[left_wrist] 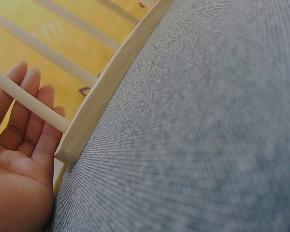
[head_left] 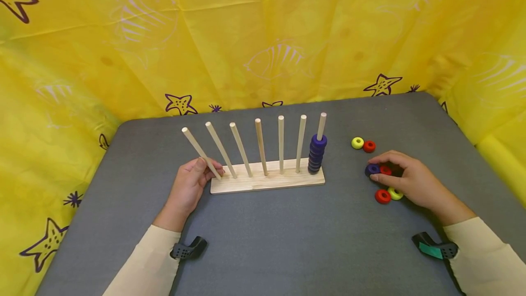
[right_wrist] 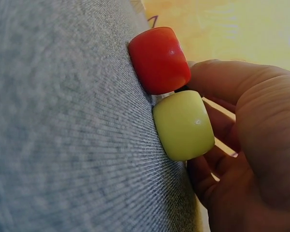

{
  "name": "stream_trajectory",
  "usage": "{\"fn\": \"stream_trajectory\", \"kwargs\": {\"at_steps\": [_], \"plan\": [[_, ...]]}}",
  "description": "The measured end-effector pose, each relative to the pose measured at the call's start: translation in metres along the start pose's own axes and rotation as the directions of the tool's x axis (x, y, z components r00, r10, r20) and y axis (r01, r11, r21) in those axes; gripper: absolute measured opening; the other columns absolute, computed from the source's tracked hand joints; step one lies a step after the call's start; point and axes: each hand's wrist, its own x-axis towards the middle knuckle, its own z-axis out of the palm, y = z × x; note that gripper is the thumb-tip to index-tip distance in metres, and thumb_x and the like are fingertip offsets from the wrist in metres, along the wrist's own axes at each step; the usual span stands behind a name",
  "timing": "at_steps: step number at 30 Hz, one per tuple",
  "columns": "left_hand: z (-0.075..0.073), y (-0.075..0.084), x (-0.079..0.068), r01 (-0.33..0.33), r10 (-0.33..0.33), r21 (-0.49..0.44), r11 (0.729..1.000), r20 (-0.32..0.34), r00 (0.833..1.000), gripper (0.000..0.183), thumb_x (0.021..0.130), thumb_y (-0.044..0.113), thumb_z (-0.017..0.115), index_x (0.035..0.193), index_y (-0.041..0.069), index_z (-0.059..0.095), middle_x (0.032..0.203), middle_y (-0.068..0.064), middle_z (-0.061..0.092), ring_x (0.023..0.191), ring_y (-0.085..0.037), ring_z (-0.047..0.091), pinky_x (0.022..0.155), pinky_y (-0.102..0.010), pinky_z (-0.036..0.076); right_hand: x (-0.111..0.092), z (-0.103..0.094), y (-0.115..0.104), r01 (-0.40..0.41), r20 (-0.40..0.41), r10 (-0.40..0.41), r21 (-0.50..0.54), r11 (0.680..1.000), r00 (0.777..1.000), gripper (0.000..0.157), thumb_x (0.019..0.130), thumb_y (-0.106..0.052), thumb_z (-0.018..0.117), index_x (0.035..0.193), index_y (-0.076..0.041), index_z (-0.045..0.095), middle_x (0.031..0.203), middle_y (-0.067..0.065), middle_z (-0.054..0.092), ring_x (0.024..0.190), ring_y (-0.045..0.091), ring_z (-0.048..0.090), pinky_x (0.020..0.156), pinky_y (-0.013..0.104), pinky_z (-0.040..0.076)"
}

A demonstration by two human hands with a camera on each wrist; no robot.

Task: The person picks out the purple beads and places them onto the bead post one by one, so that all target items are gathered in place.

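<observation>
A wooden peg stand (head_left: 267, 182) with a row of upright pegs sits mid-table. Several purple rings (head_left: 316, 154) are stacked on its rightmost peg. My left hand (head_left: 191, 184) holds the stand's left end, thumb by the leftmost peg (left_wrist: 34, 104) and fingers curving behind it. On the table to the right, my right hand (head_left: 411, 182) pinches a purple ring (head_left: 372, 170) between thumb and fingers. Under that hand a red ring (head_left: 385, 170) is partly covered. Nearer me, a red ring (right_wrist: 159, 60) and a yellow ring (right_wrist: 183, 125) lie side by side.
Beyond the right hand, another yellow ring (head_left: 357, 143) and red ring (head_left: 369, 146) lie together. Yellow cloth (head_left: 279, 22) with sea-creature drawings hangs around the back and sides of the grey table (head_left: 287, 245).
</observation>
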Motion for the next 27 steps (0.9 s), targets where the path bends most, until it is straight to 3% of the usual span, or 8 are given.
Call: {"fn": "stream_trajectory", "kwargs": {"at_steps": [19,27], "plan": [[-0.0002,0.0003,0.0010,-0.005,0.005,-0.021,1.000,0.002,1.000,0.069,0.116,0.038,0.051,0.108,-0.030,0.059,0.099,-0.007,0.077,0.096,-0.019,0.075,0.092,-0.030,0.058,0.0019,-0.0032,-0.0087,0.008,-0.061,-0.009,-0.018,1.000,0.998,0.035,0.093,-0.001,0.088,0.125,-0.010,0.078,0.119,0.003,0.071,0.101,0.004,0.061,0.086,0.011,0.046],[0.0007,0.0018,-0.0001,0.006,-0.006,-0.013,1.000,-0.002,1.000,0.067,0.116,0.037,0.051,0.108,-0.029,0.060,0.100,-0.007,0.077,0.096,-0.019,0.075,0.093,-0.031,0.058,0.0028,-0.0029,-0.0105,0.057,-0.089,-0.057,-0.005,0.998,0.994,0.037,0.091,0.005,0.086,0.124,-0.009,0.078,0.116,0.001,0.070,0.098,0.006,0.063,0.084,0.012,0.049]]}}
